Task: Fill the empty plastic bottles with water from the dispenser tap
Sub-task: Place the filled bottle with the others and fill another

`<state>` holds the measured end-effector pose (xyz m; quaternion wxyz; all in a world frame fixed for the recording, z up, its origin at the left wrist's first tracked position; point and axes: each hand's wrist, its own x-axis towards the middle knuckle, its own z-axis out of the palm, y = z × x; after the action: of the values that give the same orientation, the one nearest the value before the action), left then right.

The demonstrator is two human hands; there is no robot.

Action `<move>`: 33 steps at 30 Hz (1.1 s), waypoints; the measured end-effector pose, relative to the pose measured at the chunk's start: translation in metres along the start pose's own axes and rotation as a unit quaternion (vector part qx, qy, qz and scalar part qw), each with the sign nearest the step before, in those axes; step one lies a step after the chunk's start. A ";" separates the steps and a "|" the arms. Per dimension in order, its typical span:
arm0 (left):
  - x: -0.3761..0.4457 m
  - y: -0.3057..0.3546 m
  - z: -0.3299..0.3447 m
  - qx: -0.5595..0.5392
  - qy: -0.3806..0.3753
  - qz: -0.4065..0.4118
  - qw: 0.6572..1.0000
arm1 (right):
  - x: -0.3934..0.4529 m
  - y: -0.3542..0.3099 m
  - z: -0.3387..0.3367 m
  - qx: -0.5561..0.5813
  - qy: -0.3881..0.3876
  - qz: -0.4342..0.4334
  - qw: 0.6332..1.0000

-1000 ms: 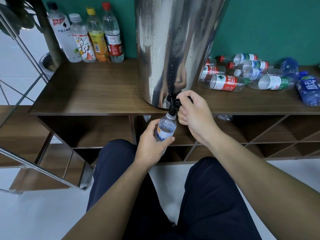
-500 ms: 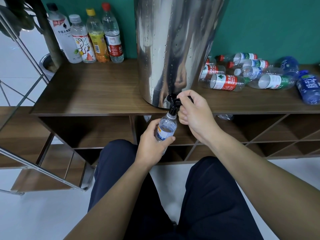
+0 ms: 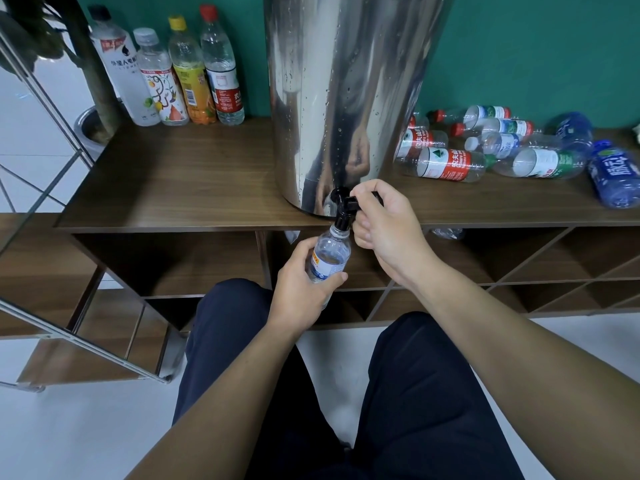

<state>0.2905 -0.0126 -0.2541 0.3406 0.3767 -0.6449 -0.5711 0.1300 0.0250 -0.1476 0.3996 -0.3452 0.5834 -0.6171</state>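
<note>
The left hand (image 3: 301, 278) curled around the clear bottle (image 3: 329, 256), holding its mouth up under the black tap (image 3: 343, 209) (at the steel dispenser's (image 3: 346, 98) base). The right hand (image 3: 384, 230), fingers bent, gripped the tap's lever.

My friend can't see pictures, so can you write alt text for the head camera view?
A person's left hand holds a small clear bottle under the black tap of a steel water dispenser, while the right hand grips the tap's handle. Four bottles stand on the wooden shelf at left; more lie at right.
</note>
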 end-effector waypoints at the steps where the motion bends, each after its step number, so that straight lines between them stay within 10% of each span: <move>1: 0.000 0.000 0.000 -0.001 0.001 0.001 1.000 | 0.000 0.000 0.000 -0.001 0.000 0.000 1.000; 33: 0.001 -0.002 0.003 -0.009 0.002 0.000 1.000 | 0.002 0.005 0.002 -0.001 0.020 -0.001 1.000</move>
<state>0.2877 -0.0118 -0.2566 0.3457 0.3749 -0.6390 -0.5759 0.1312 0.0222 -0.1521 0.3866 -0.3339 0.5915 -0.6239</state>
